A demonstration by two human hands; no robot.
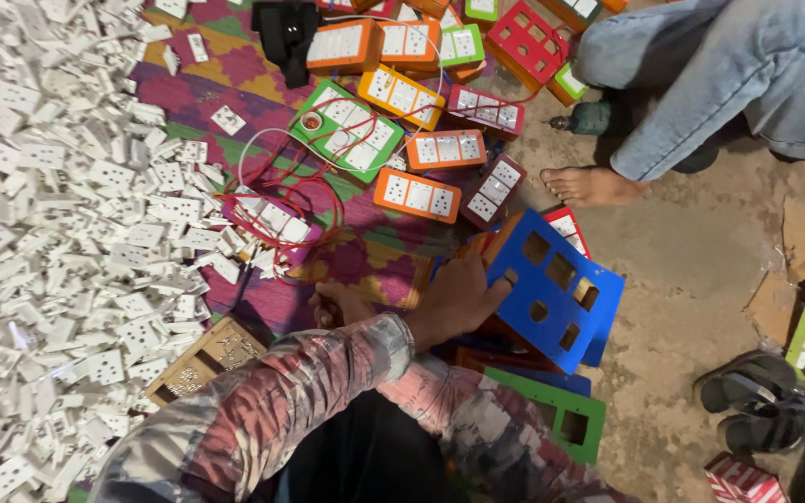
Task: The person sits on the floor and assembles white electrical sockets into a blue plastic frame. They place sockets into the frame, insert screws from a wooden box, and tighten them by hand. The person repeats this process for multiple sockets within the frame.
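The blue panel looks like smooth, matt plastic; the white sockets glossy plastic; the mat woven; the floor rough concrete.

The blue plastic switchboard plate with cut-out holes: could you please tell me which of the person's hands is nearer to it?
Left. The left hand grips the left edge of the blue plastic plate with cut-out holes; the right hand sits apart, further to its left over the patterned mat.

Red-white patterned carton at bottom right, on floor.
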